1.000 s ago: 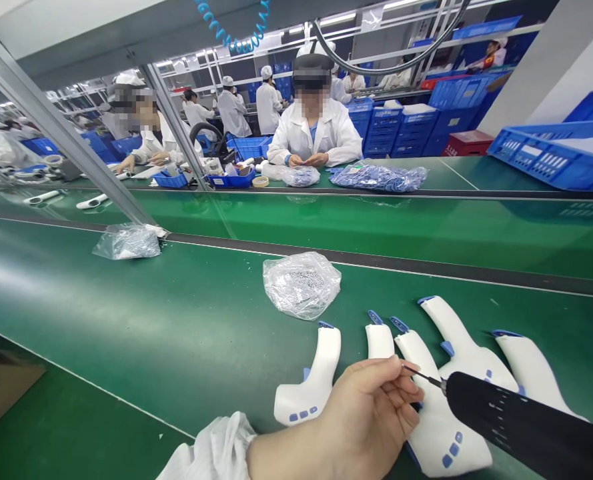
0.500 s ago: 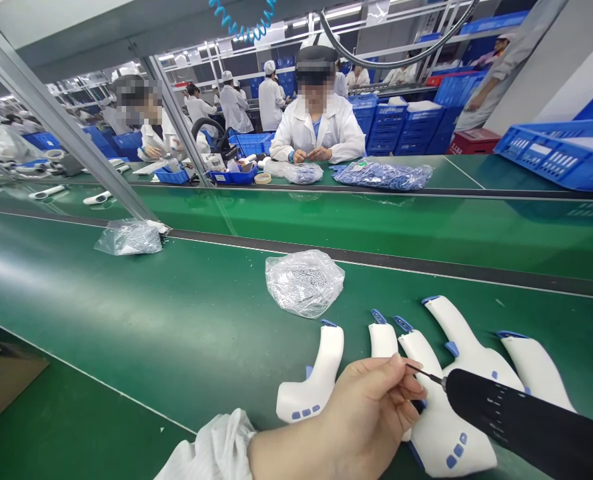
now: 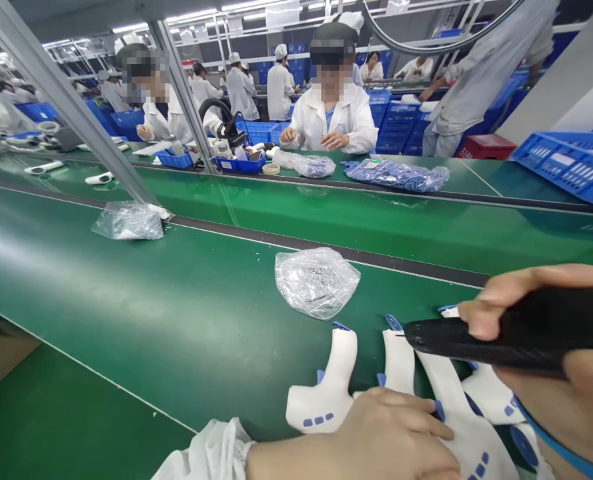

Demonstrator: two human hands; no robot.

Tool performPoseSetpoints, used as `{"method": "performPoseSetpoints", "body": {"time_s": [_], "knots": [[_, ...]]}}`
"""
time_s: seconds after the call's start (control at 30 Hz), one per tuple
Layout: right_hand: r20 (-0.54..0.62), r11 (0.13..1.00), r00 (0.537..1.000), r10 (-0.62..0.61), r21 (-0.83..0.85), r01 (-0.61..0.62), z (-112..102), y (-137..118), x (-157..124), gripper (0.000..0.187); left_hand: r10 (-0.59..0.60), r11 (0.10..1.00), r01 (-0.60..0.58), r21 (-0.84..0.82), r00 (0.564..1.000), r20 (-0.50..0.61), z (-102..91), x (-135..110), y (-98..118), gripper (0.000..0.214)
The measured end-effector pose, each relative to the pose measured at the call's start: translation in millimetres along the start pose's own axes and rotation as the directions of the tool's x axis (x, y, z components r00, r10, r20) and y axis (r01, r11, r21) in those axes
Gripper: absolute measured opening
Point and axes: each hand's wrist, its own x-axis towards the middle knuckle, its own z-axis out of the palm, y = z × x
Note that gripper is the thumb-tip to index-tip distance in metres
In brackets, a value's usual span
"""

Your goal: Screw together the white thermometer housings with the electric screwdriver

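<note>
Over the belt (image 3: pixel 126 320) — right hand (image 3: pixel 551 347) shut round a screwdriver (image 3: pixel 456 337), left hand (image 3: pixel 386 433) flat on white housing (image 3: pixel 469 433).

Bright strip lights (image 3: pixel 246 8) at 12 o'clock cast pale glare on the green belt (image 3: pixel 26 247) at 9 o'clock, and the picture's edges bow outward.

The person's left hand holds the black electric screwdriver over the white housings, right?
No: the head view shows the right hand holding the black electric screwdriver, not the left hand; it is over the white housings.
</note>
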Motion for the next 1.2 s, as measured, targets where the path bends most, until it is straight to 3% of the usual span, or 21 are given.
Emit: {"method": "performPoseSetpoints", "body": {"time_s": [0.13, 0.43, 0.5, 0.63, 0.77, 0.83, 1.03, 1.2], "knots": [[0.130, 0.998, 0.991, 0.015, 0.054, -0.022, 15, 6, 8, 0.036, 0.002, 1.000, -0.002, -0.002, 1.000, 0.000, 4.7, -3, -14, 0.018], [0.146, 0.992, 0.985, 0.096, 0.065, -0.106, 18, 27, 14, 0.036, -0.054, 0.977, 0.052, -0.207, 0.999, -0.002, 12.5, 1, -28, 0.033], [0.148, 0.992, 0.984, 0.104, 0.062, -0.114, 20, 27, 15, 0.035, -0.058, 0.988, 0.058, -0.141, 0.998, 0.004, 13.9, 2, -26, 0.033], [0.159, 0.993, 0.980, 0.117, -0.002, -0.118, 22, 30, 20, 0.034, 0.005, 0.984, -0.015, 0.180, 0.998, 0.058, 19.6, 1, -36, 0.025], [0.183, 0.996, 0.979, 0.086, -0.010, -0.086, 19, 37, 26, 0.036, 0.152, 0.844, -0.236, 0.482, 0.967, 0.207, 26.1, 0, -59, 0.014], [0.189, 0.995, 0.978, 0.092, 0.026, -0.099, 18, 39, 29, 0.035, 0.169, 0.772, -0.272, 0.575, 0.959, 0.228, 27.9, 0, -66, 0.015], [0.178, 0.994, 0.980, 0.088, 0.041, -0.097, 17, 41, 28, 0.034, 0.197, 0.685, -0.283, 0.671, 0.959, 0.203, 29.4, 0, -63, 0.014], [0.207, 0.997, 0.976, 0.069, 0.010, -0.073, 25, 44, 21, 0.028, 0.134, 0.648, -0.267, 0.714, 0.962, 0.238, 23.4, 0, -49, 0.010]]}}
